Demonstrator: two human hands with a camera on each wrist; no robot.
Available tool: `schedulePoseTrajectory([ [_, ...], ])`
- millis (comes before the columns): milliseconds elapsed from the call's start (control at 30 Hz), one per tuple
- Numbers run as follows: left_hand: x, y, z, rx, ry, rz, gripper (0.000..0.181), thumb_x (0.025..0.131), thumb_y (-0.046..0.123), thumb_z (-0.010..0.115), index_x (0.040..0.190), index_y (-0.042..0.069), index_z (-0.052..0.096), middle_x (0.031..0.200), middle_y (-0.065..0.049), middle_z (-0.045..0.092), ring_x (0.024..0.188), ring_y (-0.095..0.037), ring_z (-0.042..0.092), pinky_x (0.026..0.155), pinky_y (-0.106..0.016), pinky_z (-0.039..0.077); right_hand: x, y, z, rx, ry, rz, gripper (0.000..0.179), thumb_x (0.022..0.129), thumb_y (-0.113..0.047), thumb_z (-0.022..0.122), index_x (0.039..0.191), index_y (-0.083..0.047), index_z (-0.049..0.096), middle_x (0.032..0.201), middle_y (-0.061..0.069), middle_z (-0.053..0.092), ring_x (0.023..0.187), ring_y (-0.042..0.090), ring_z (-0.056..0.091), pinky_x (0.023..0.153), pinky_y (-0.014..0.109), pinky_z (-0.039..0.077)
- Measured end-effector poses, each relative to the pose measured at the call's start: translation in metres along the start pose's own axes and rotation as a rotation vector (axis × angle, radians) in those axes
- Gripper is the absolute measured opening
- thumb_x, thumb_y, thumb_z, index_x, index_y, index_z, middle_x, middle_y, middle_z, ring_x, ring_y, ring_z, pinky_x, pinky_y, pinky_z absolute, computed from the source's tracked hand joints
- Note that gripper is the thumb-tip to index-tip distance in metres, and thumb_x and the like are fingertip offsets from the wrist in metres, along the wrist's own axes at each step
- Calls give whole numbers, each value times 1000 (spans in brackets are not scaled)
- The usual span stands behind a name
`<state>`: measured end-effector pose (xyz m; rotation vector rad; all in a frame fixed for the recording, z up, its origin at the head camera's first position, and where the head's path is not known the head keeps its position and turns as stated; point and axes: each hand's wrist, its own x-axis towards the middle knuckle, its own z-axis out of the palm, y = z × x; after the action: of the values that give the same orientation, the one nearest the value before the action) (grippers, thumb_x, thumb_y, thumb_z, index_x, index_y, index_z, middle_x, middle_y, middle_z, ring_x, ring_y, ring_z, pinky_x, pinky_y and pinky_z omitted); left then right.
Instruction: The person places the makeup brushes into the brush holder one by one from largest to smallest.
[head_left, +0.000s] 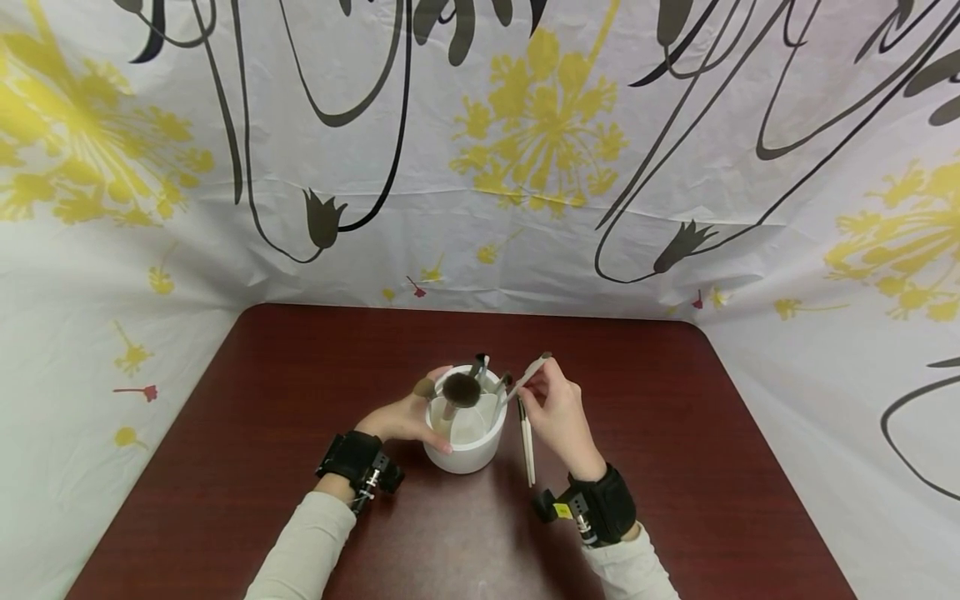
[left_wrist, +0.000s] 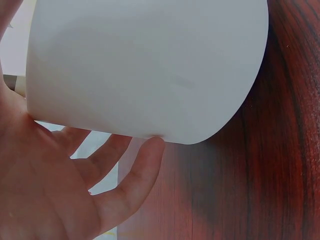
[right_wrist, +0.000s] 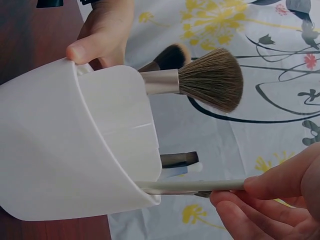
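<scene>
A white divided cup (head_left: 465,460) stands on the table with several makeup brushes upright in it. My left hand (head_left: 401,418) grips its left side, thumb at the rim; in the left wrist view the fingertips touch the smooth wall (left_wrist: 150,70). Between thumb and fingers, my right hand (head_left: 558,417) pinches a thin makeup brush (right_wrist: 220,185) with a pale handle. That brush slants over the cup's right rim, its lower end inside the cup. A large fluffy brush (right_wrist: 212,80) leans in another compartment, and a smaller brush (head_left: 424,388) pokes out near my left hand.
Pale-handled brushes (head_left: 528,446) lie on the dark red-brown table (head_left: 300,358), just right of the cup and below my right hand. A white sheet (head_left: 420,167) with yellow and grey flowers hangs behind the table and at its sides.
</scene>
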<state>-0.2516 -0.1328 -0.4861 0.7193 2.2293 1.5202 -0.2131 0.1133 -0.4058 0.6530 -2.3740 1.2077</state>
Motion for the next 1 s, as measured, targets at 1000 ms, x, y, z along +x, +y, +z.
schedulePoseTrajectory([
  [1000, 0, 0, 0, 5, -1, -9, 120, 55, 10, 87, 142, 9, 4, 142, -15, 26, 128, -31, 25, 103, -50, 19, -9, 10, 18, -14, -25, 34, 27, 74, 11, 65, 92, -4, 51, 82, 9, 63, 75, 19, 65, 61, 28, 52],
])
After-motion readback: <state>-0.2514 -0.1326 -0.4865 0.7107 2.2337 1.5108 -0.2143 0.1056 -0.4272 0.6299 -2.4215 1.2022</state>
